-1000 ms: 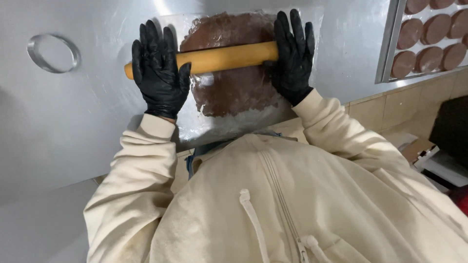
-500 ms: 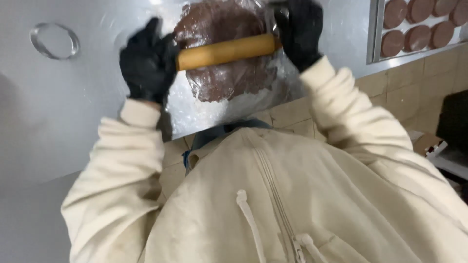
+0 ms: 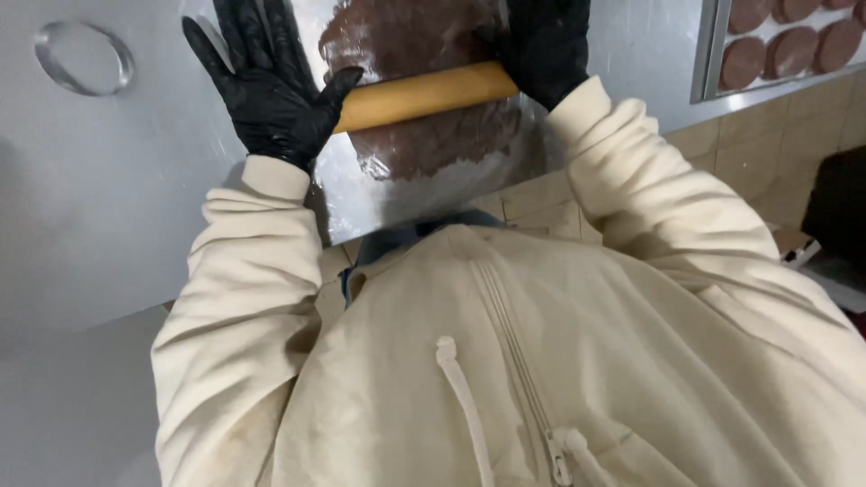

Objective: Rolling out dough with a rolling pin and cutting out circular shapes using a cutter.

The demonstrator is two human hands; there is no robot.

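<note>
A wooden rolling pin [image 3: 424, 95] lies across a flat sheet of brown dough [image 3: 433, 149] under clear film on a steel table [image 3: 108, 198]. My left hand [image 3: 271, 90], in a black glove, rests flat on the pin's left end with its fingers spread wide. My right hand [image 3: 546, 50], also in a black glove, presses palm-down on the pin's right end; its fingertips run off the top edge. Cream jacket sleeves cover both arms.
A round metal cutter ring [image 3: 83, 59] lies on the table at the far left. A metal tray [image 3: 708, 54] with several round brown dough discs [image 3: 744, 61] sits at the top right. Tiled floor [image 3: 749, 153] and a dark object [image 3: 839, 216] show at the right.
The pin has rolled away from my body over the dough, with both hands riding on it. My left hand's fingers have spread wider.
</note>
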